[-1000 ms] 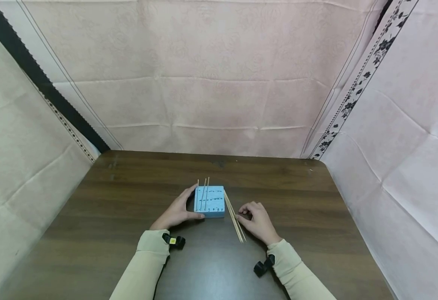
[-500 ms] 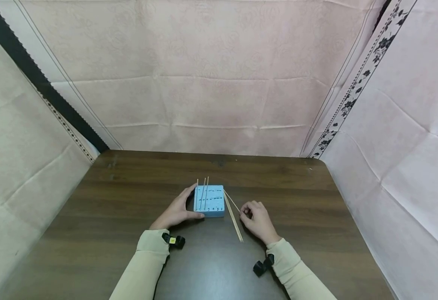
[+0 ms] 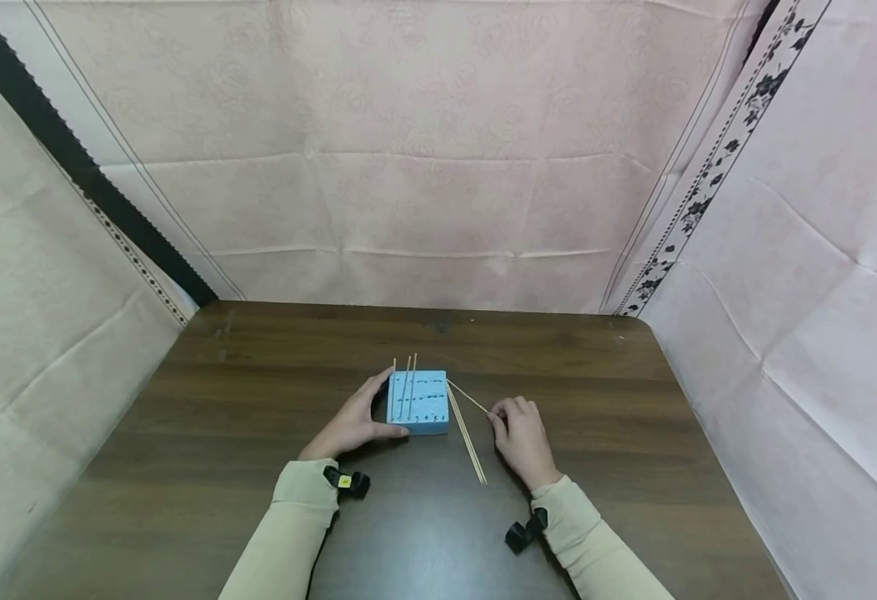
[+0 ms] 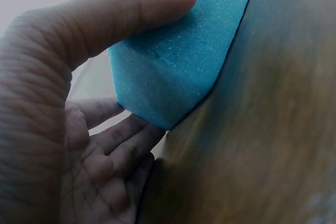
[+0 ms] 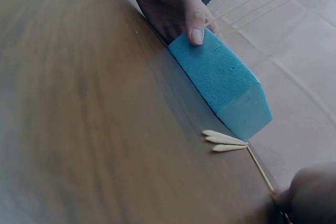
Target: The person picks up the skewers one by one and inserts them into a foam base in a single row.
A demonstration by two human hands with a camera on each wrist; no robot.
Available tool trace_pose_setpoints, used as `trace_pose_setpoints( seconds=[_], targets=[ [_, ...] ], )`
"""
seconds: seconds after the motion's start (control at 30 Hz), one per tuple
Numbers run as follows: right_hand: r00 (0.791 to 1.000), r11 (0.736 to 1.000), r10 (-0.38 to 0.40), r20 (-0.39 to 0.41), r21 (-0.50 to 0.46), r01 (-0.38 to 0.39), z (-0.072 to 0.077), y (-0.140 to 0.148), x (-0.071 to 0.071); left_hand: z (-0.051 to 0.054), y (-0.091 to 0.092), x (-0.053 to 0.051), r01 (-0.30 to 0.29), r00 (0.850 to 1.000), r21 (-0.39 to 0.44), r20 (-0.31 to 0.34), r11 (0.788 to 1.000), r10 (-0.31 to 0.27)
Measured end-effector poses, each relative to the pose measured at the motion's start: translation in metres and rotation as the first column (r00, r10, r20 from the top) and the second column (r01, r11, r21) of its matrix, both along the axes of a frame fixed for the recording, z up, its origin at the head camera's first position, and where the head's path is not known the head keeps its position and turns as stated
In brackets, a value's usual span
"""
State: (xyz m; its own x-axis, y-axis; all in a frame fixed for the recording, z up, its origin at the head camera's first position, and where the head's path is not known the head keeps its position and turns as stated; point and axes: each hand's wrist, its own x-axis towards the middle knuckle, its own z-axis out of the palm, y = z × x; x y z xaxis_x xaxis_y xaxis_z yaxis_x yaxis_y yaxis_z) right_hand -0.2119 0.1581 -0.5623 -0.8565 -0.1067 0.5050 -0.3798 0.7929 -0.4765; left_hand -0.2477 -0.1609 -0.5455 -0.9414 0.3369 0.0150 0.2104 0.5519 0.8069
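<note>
A blue foam block (image 3: 428, 408) with rows of small holes in its top sits on the table. My left hand (image 3: 359, 423) holds its left end, the thumb (image 4: 147, 8) on the near face and the fingers around the far side. Three thin bamboo skewers (image 3: 413, 385) stand in the block's left part. Right of the block my right hand (image 3: 523, 437) pinches the near end of another skewer (image 3: 468, 395), which slants toward the block's right side. A few loose skewers (image 3: 470, 446) lie beside it; their ends meet near the block's corner in the right wrist view.
The dark wooden table (image 3: 296, 350) reaches back to a pale cloth wall (image 3: 423, 208). More pale cloth hangs at the left and right. A black camera is strapped to each wrist.
My right hand has drawn one skewer's near end away from the loose ones, swinging it right and away from me. The left hand and the block stay put.
</note>
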Motion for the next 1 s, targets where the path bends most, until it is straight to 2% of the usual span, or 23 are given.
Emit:
trace_pose_setpoints(
  seconds=[0.17,0.37,0.83,1.0],
  targets=[
    [0.996,0.996,-0.061,-0.058,0.057,0.064,0.0001,0.0020,-0.0019,0.0002,-0.0004,-0.0003,0.002,1.000,0.003,-0.005,1.000,-0.002],
    [0.994,0.995,-0.076,-0.083,0.060,0.082,0.0001,0.0044,-0.0037,-0.0003,-0.0009,-0.0007,0.003,1.000,0.003,-0.009,1.000,-0.003],
    [0.995,0.999,-0.049,-0.092,0.003,0.049,-0.0003,0.0070,-0.0050,-0.0007,-0.0019,0.0002,0.011,1.000,0.009,0.002,1.000,-0.011],
    [0.990,0.999,-0.023,-0.140,-0.035,0.019,0.0023,0.0057,-0.0057,0.0008,-0.0011,0.0007,0.014,1.000,0.002,-0.006,1.000,-0.014]
  ],
)
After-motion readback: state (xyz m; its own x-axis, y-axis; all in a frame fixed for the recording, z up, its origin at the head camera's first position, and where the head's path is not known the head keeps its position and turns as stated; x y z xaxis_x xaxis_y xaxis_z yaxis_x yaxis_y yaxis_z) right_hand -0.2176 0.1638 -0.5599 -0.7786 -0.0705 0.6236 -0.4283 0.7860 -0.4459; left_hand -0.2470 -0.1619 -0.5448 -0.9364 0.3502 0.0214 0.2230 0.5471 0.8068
